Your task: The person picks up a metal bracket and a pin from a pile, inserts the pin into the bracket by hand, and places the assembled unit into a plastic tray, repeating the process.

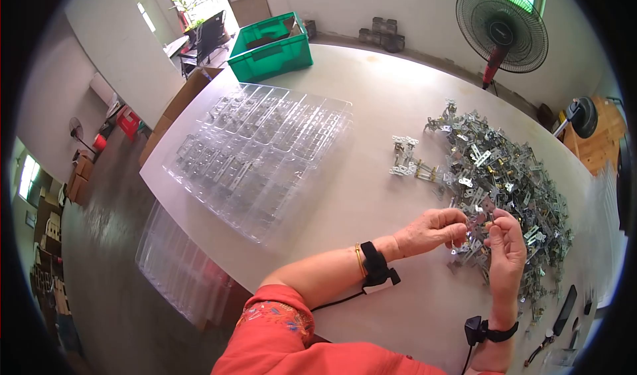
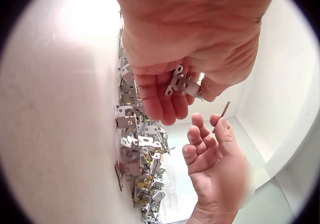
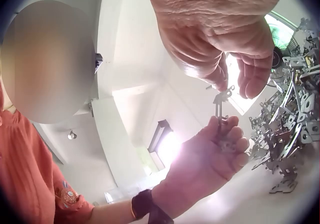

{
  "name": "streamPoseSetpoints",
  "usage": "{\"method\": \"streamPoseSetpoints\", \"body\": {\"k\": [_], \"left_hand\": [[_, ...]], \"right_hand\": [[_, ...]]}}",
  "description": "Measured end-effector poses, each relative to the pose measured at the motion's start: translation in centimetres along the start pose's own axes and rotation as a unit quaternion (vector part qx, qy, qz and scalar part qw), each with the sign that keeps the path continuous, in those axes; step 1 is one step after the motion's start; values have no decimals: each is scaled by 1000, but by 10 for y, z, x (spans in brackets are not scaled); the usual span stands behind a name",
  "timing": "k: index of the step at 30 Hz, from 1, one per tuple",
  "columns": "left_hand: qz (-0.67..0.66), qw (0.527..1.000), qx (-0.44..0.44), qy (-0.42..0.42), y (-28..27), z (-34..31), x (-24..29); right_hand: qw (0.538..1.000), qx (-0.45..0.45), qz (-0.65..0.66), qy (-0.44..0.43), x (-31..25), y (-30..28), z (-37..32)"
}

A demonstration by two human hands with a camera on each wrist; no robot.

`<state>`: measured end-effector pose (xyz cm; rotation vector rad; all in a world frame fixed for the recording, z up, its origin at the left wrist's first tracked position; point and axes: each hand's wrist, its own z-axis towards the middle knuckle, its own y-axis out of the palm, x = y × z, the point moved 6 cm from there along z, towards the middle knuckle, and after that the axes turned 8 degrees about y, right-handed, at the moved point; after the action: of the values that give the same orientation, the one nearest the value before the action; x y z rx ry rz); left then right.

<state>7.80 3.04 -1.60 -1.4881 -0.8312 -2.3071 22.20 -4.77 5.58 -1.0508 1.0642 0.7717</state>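
Both hands are up just over the white tabletop [image 1: 371, 196], at the near edge of the heap of small silver metal hinge plates [image 1: 511, 176]. I see the left hand [image 2: 190, 44] with fingers curled, cradling a small silver hinge plate [image 2: 182, 81] against its fingertips. The right hand [image 2: 215, 159] pinches a thin grey metal pin [image 2: 220, 116] between thumb and forefinger, just beside that plate. A clear plastic compartment tray [image 1: 265, 149] lies well to the left, and a green plastic crate [image 1: 271, 46] stands beyond it.
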Motion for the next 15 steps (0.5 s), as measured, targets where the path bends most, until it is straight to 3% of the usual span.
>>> {"method": "streamPoseSetpoints", "body": {"k": [3, 5, 11, 15], "left_hand": [[-4, 999, -41, -19, 8, -1, 0], [-6, 999, -43, -21, 8, -2, 0], [-1, 999, -36, -40, 7, -2, -5], [59, 998, -8, 9, 7, -1, 0]], "right_hand": [[997, -2, 83, 1, -6, 0, -1], [987, -77, 138, 34, -2, 4, 0], [993, -64, 93, 27, -4, 4, -2], [991, -59, 113, 37, 2, 4, 0]]}}
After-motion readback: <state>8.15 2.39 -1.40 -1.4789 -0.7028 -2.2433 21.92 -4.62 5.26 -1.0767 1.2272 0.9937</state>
